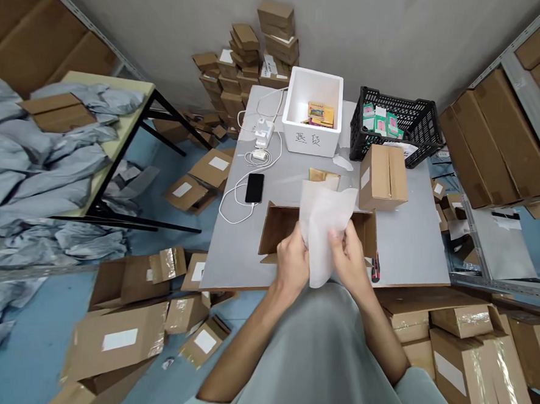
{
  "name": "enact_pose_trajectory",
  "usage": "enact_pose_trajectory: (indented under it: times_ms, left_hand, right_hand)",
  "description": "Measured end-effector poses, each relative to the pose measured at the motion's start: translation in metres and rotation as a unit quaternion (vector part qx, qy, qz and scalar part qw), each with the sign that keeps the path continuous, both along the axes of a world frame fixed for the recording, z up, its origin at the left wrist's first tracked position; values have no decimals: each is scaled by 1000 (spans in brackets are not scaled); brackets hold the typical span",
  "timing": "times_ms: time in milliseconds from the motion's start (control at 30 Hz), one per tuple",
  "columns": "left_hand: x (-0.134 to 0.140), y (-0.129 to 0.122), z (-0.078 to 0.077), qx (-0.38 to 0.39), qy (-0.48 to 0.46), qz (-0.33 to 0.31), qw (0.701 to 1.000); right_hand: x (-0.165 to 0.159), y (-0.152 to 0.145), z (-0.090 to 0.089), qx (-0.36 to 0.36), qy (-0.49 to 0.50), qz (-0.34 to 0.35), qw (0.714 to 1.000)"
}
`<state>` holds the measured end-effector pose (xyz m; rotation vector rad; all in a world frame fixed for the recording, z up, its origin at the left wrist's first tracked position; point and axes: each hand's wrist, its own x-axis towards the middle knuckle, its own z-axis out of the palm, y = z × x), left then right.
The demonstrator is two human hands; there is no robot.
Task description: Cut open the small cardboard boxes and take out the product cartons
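Note:
A thin white foam sheet or sleeve (327, 227) is held up between my two hands, above an opened cardboard box (281, 224) at the table's front edge. My left hand (293, 258) is closed on the sheet's left edge. On its right side my right hand (347, 249) pinches it, thumb laid over the front. Just behind the sheet lies a small yellowish packet (318, 175), partly covered. A red and black tool, perhaps a box cutter (376, 268), rests beside the box's right end. The sheet hides much of the box's inside.
On the grey table (409, 247) stand a white bin (310, 138) with yellow packs, a black crate (421, 123) of green-and-pink boxes, and a closed carton (383, 178). A phone (255, 188) with its cable lies left. Cardboard boxes (119, 339) crowd the floor; grey parcels (48, 164) cover a side table.

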<state>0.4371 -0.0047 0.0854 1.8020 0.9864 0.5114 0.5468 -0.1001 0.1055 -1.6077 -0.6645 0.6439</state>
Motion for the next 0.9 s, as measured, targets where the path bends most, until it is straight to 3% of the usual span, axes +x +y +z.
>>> enact_pose_trajectory:
  times_ms: [133,233,333,400,500,600,667,733,900]
  left_hand:
    - [1,-25,-9,33,-49,-8,998]
    - [-2,-41,-10,81,-92,-79,989]
    - [-12,-37,-1,100,-114,-169,974]
    - [-18,-21,5,86,-122,-120,982]
    - [-21,11,9,-43,-133,4,990]
    - [-19,33,5,-295,-143,-72,942]
    - [-17,36,0,-386,-141,-120,904]
    - [-16,32,-3,-396,-145,-108,900]
    - [-11,25,-10,-337,-141,14,931]
  right_hand:
    - [-11,5,-7,-32,1,-60,998]
    - [-2,4,-16,-7,42,-150,988]
    - [20,-5,-26,14,90,-186,978]
    - [34,-16,-31,18,133,-191,972]
    - [42,-30,-31,14,198,-175,964]
    - [38,-36,-27,7,252,-150,956]
    - [35,-37,-26,-2,276,-141,951]
    - [35,-38,-28,-12,281,-143,949]
    - [39,-46,-39,-12,231,-171,958]
